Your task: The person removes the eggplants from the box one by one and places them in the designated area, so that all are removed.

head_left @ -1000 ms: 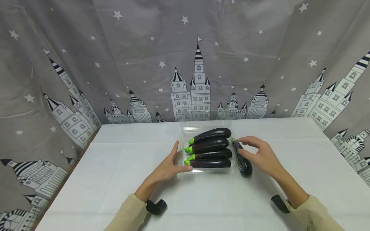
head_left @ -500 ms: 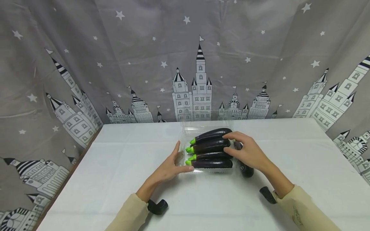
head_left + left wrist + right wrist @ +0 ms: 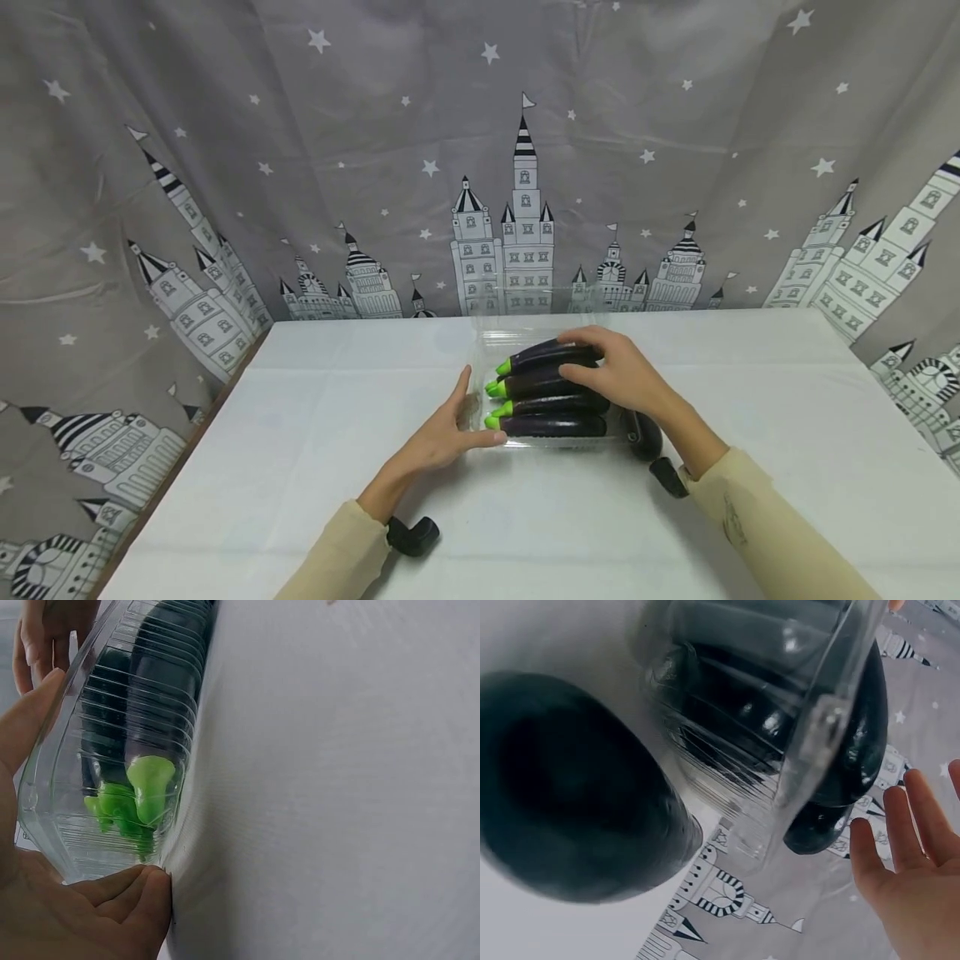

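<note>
A clear plastic clamshell container [image 3: 562, 443] holds several dark eggplants [image 3: 557, 426], lying side by side with green stem ends to the left. My left hand [image 3: 431, 437] holds the container's left end, thumb along the front rim; in the left wrist view bent fingers [image 3: 142, 900] press its end wall near the table. My right hand [image 3: 618, 372] reaches over the back eggplants and covers their right ends. Seen from the right wrist, its fingers [image 3: 904, 825] are extended, with a gap to the nearest eggplant. Another eggplant [image 3: 645, 437] lies outside the container, partly hidden by my right forearm.
The container's transparent lid [image 3: 540, 302] stands raised at the back. A white cloth covers the table [image 3: 315, 450], and a grey curtain [image 3: 360, 100] with printed castles and stars hangs behind it. Black camera mounts [image 3: 412, 537] sit at both wrists.
My right hand has moved left from the loose eggplant to over the eggplants in the container. The loose eggplant stays beside the container, and my left hand keeps its place.
</note>
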`<state>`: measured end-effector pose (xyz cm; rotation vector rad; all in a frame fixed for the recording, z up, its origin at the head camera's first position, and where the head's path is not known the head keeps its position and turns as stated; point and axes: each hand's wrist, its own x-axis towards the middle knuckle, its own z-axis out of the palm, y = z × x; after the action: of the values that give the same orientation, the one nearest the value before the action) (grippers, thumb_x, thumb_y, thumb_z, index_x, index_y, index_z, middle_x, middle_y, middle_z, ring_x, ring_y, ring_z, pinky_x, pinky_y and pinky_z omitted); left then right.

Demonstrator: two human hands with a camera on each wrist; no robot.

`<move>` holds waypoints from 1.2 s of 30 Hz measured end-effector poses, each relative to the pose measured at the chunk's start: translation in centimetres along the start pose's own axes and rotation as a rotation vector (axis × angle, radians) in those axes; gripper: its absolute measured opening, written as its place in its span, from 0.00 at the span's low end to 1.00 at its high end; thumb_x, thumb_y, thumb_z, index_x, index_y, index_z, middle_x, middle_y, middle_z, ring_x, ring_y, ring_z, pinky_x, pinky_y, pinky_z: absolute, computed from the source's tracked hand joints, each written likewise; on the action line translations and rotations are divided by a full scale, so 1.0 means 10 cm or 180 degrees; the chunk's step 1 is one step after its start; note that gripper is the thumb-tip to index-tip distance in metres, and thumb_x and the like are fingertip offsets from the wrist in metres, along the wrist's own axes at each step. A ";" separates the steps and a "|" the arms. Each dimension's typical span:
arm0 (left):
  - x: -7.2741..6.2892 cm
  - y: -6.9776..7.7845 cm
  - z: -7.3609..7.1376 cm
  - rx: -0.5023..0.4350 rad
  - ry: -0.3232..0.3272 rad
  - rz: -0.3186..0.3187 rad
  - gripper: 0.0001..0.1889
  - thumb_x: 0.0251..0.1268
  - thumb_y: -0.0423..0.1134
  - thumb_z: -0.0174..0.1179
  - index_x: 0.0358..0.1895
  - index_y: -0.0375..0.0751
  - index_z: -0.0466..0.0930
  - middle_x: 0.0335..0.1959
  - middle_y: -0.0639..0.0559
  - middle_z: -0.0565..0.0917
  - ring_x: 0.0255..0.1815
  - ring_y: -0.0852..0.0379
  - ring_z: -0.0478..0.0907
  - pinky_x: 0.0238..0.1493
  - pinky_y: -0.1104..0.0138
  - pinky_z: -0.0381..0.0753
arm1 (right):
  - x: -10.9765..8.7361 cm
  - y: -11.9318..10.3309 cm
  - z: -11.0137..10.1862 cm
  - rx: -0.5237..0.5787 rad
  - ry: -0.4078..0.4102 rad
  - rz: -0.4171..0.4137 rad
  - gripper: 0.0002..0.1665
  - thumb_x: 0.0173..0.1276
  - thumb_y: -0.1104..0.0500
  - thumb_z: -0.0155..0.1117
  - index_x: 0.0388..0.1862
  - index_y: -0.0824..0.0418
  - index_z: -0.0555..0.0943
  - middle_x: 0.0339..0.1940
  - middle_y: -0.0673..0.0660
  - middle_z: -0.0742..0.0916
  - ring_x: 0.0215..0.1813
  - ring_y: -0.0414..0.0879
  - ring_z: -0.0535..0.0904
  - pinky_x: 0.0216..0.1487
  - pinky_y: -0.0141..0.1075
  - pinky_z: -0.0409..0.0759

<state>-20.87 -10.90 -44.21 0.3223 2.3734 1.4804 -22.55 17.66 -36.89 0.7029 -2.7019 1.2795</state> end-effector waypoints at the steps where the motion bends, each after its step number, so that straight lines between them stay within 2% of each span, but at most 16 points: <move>1: 0.00 0.00 0.00 -0.0003 -0.0004 -0.0005 0.63 0.53 0.54 0.73 0.81 0.53 0.33 0.79 0.39 0.46 0.79 0.43 0.40 0.73 0.42 0.44 | 0.02 0.01 0.00 0.0043 -0.0011 0.0030 0.27 0.65 0.58 0.68 0.62 0.67 0.78 0.61 0.62 0.81 0.63 0.61 0.74 0.64 0.58 0.69; 9: 0.00 0.01 0.00 -0.0039 -0.0004 0.0012 0.62 0.53 0.53 0.74 0.81 0.52 0.33 0.79 0.39 0.46 0.79 0.43 0.40 0.73 0.42 0.43 | 0.11 0.03 0.05 0.0215 -0.0224 0.0090 0.29 0.65 0.57 0.67 0.62 0.68 0.78 0.59 0.65 0.81 0.60 0.60 0.76 0.62 0.57 0.70; 17: -0.01 0.02 0.00 -0.0074 0.0006 0.0038 0.62 0.53 0.51 0.74 0.81 0.52 0.33 0.79 0.38 0.47 0.79 0.42 0.41 0.73 0.42 0.44 | 0.17 0.04 0.11 0.0070 -0.0437 0.0046 0.29 0.64 0.56 0.68 0.62 0.68 0.78 0.58 0.64 0.82 0.57 0.58 0.78 0.60 0.55 0.73; 25: -0.01 0.02 0.00 -0.0088 -0.0011 0.0041 0.63 0.53 0.52 0.74 0.81 0.52 0.33 0.78 0.35 0.50 0.78 0.42 0.42 0.73 0.43 0.45 | 0.23 0.03 0.14 0.0012 -0.0535 0.0008 0.28 0.63 0.57 0.70 0.60 0.67 0.80 0.57 0.62 0.84 0.52 0.55 0.80 0.55 0.50 0.77; 31: 0.00 0.01 0.01 -0.0071 -0.0007 0.0028 0.62 0.53 0.52 0.74 0.81 0.51 0.32 0.78 0.35 0.50 0.78 0.41 0.43 0.73 0.43 0.45 | 0.22 0.05 0.17 -0.0147 -0.0624 -0.0052 0.25 0.64 0.60 0.71 0.59 0.65 0.81 0.57 0.59 0.84 0.54 0.56 0.78 0.57 0.52 0.76; 36: -0.01 0.02 0.01 -0.0037 0.0008 0.0007 0.62 0.54 0.52 0.73 0.81 0.53 0.33 0.78 0.35 0.51 0.78 0.41 0.43 0.73 0.43 0.46 | 0.19 0.05 0.17 -0.0200 -0.0687 0.0017 0.24 0.64 0.61 0.70 0.60 0.63 0.81 0.59 0.60 0.82 0.59 0.58 0.76 0.59 0.54 0.73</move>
<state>-20.78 -10.78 -44.05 0.3205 2.3663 1.4961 -24.24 15.99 -37.86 0.8742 -2.8992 1.1767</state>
